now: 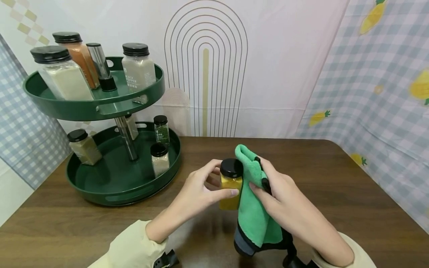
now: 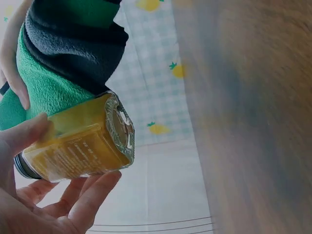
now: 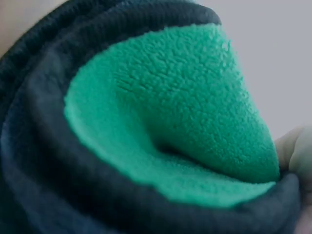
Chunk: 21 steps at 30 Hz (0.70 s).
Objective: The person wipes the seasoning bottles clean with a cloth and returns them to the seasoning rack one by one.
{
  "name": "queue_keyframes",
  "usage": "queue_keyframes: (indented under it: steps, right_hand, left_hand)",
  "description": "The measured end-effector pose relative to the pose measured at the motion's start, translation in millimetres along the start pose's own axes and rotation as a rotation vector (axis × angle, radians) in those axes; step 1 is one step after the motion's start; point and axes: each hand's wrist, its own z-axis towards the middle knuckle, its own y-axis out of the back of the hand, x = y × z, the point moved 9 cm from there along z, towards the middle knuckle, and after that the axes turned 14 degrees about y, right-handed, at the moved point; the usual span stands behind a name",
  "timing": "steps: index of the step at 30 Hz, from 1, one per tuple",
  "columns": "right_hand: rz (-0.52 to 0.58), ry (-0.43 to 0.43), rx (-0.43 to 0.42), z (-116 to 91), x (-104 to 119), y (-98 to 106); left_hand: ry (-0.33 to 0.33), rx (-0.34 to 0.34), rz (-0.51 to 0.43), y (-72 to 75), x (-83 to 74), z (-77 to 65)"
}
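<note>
My left hand (image 1: 201,188) grips a square spice jar (image 1: 231,184) of yellow powder with a black lid, thumb across its front and fingers behind. In the left wrist view the jar (image 2: 83,146) lies sideways, with its clear base and printed label showing. My right hand (image 1: 279,190) pinches a folded green cloth (image 1: 253,201) with dark edging and a grey-blue back. The cloth lies against the jar's right side. In the right wrist view the green cloth (image 3: 170,102) fills most of the picture, and only a bit of the hand shows at the right edge.
A two-tier green rotating tray (image 1: 110,199) stands at left. Its upper tier (image 1: 97,111) bears several jars and a silver shaker (image 1: 101,67); its lower tier bears more small jars, one tilted on the rim (image 1: 84,147). The wooden table (image 1: 335,186) runs back to a hanging patterned cloth (image 1: 368,82).
</note>
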Motion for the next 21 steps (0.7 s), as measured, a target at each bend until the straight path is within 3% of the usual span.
queue_keyframes:
  steps: [5, 15, 21]
  right_hand:
    - [-0.02, 0.02, 0.014, 2, 2, -7]
    - [0.085, -0.055, 0.206, 11, -32, -48]
    - [0.077, -0.055, 0.18, 9, -30, -39]
  left_hand:
    - [0.003, -0.034, -0.006, 2.0, -0.2, 0.2]
    - [-0.025, -0.052, -0.03, 9.4, -8.1, -3.8]
    - [-0.008, -0.023, -0.027, 7.2, -8.7, -2.2]
